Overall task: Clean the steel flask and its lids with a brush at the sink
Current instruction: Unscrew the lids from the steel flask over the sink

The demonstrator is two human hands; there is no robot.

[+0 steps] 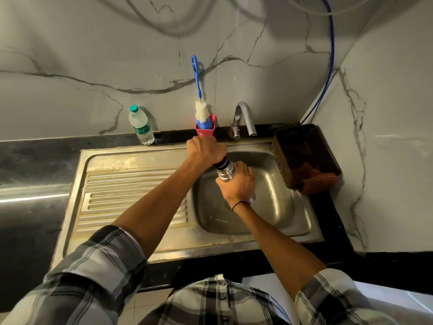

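My right hand point(236, 184) wraps around the flask point(225, 170), holding it tilted over the sink point(276, 195) basin, while my left hand point(206, 150) grips the lid point(222, 161) at its top end. The brush point(199, 99) stands upright in a red cup point(205, 130) at the far edge, left of the tap point(243, 118). A water bottle point(140, 126) stands farther left; a brown basket point(304, 156) sits right of the basin.

Steel flask point(226, 170) tilting over the sink basin, black lid end pointing toward eleven o'clock, blue-handled brush point(201, 109) standing upright in red cup at twelve
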